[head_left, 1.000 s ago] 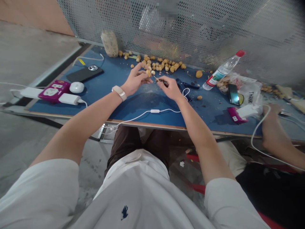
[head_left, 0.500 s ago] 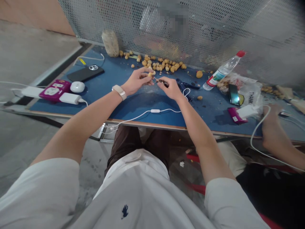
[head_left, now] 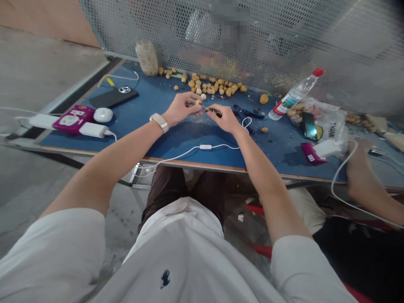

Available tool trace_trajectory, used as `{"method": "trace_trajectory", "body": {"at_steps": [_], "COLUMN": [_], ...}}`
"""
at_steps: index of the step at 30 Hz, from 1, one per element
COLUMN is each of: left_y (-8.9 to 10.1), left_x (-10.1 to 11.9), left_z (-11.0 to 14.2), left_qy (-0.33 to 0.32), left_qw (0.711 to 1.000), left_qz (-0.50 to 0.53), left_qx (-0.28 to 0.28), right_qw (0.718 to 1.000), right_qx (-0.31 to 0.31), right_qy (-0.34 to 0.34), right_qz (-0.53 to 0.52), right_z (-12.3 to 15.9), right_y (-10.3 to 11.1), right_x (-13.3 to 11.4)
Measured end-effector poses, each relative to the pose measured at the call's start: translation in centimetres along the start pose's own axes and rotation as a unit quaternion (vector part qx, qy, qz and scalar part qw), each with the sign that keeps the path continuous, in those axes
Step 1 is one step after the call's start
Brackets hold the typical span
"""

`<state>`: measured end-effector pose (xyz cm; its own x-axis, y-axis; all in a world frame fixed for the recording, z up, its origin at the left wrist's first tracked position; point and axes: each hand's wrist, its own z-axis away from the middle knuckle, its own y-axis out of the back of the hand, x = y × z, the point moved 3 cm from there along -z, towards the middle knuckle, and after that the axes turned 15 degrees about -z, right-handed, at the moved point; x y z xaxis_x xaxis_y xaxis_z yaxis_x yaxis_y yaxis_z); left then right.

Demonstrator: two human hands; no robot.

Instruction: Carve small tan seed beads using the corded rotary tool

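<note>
My left hand (head_left: pixel 183 107) pinches a small round yellow-brown fruit-like ball (head_left: pixel 198 102) between thumb and fingertips, just above the table. Facing it, my right hand (head_left: pixel 223 116) is closed on a thin pointed tool (head_left: pixel 215 112) with a dark handle. The tool's tip points left and is close to the ball; whether they touch I cannot tell. Behind my hands lies a pile of similar balls (head_left: pixel 217 86), with one paler ball (head_left: pixel 203 97) nearest my left fingers. To the right of my right hand lies a dark blue tool (head_left: pixel 249 112), partly hidden.
A jar (head_left: pixel 147 59), phone (head_left: pixel 113 97), white case (head_left: pixel 103 115) and purple power adapter (head_left: pixel 74 120) stand left on the blue table (head_left: pixel 176 143). A white cable (head_left: pixel 205 147) crosses the front. Rightward are a bottle (head_left: pixel 295 94), plastic bag (head_left: pixel 334 122) and another person's arm (head_left: pixel 362 172).
My left fingers have drawn in around the ball and turned it slightly. A paler ball by the fingertips now shows apart, on the pile's near side. My right hand has barely shifted.
</note>
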<state>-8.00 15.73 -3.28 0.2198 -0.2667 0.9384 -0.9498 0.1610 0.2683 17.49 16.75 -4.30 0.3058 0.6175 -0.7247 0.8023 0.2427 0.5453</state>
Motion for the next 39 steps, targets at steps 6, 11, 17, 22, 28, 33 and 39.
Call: {"method": "trace_trajectory", "body": {"at_steps": [6, 11, 17, 22, 28, 33, 39], "left_y": [-0.3, -0.2, -0.2, -0.3, -0.3, -0.3, -0.3], "left_x": [-0.1, -0.1, -0.8, -1.2, -1.2, -1.0, -0.4], "left_z": [0.0, 0.0, -0.4, -0.7, -0.6, -0.3, 0.1], "left_qy": [0.022, 0.041, 0.035, 0.035, 0.039, 0.063, 0.089], "left_qw": [0.999, 0.996, 0.997, 0.998, 0.998, 0.996, 0.993], "left_qz": [0.04, 0.075, 0.061, 0.041, 0.043, 0.063, 0.082], "left_qx": [-0.003, 0.01, 0.009, 0.013, 0.012, 0.007, 0.0], "right_qw": [1.0, 1.0, 1.0, 0.999, 0.999, 0.999, 0.999], "right_qx": [0.002, -0.002, -0.008, -0.019, -0.016, -0.02, -0.021], "right_qy": [-0.003, -0.001, -0.007, -0.007, -0.009, -0.011, -0.009], "right_qz": [0.011, 0.02, 0.026, 0.029, 0.034, 0.027, 0.03], "right_z": [-0.1, 0.0, 0.1, 0.2, 0.1, 0.1, 0.1], "right_y": [0.2, 0.2, 0.3, 0.1, 0.0, 0.0, 0.0], "right_x": [0.3, 0.2, 0.0, -0.3, -0.4, -0.3, -0.2]}}
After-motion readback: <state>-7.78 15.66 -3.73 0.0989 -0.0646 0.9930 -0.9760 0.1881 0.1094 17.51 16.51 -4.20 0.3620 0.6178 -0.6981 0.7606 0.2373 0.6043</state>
